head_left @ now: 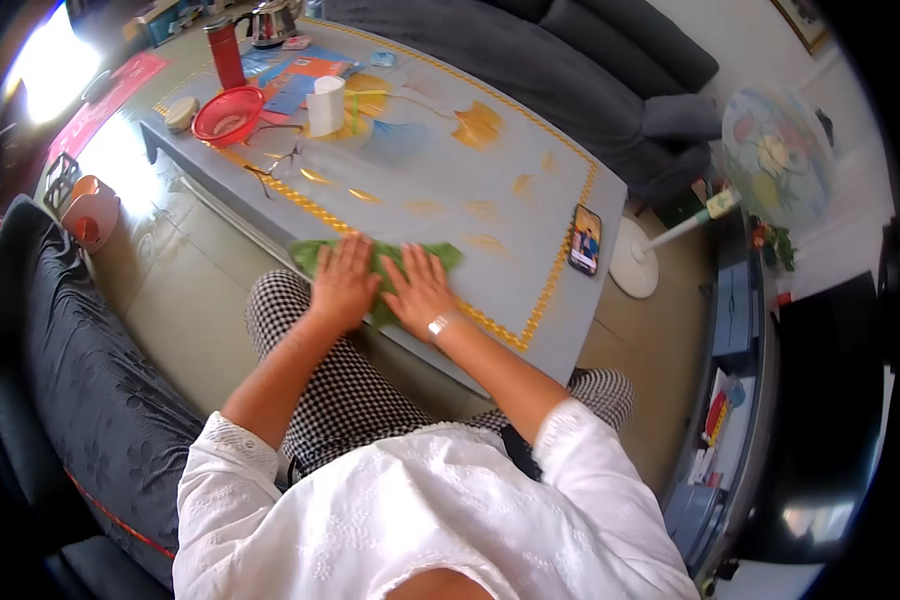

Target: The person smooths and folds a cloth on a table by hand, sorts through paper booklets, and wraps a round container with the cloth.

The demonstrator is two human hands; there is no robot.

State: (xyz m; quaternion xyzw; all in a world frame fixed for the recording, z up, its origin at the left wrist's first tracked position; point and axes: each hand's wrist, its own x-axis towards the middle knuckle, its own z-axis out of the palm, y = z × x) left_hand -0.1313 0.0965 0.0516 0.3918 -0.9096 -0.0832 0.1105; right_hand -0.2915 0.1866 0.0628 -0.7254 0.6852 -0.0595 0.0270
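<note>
A green cloth (453,257) lies spread along the near edge of the table (410,165), which has a pale cover with gold flower prints. Flat on the cloth's left part rests my left hand (344,284), its fingers stretched forward. My right hand (418,292) presses on the cloth just beside it, fingers spread a little apart. A silver band circles the right wrist. Both palms hide the cloth's middle, and neither hand grips anything.
A phone (585,240) lies near the table's right edge. Further left are glasses (275,160), a red basket (228,117), a tissue roll (326,107), a red bottle (226,58) and a kettle (270,24). A fan (633,260) stands right; a sofa (570,80) lies behind.
</note>
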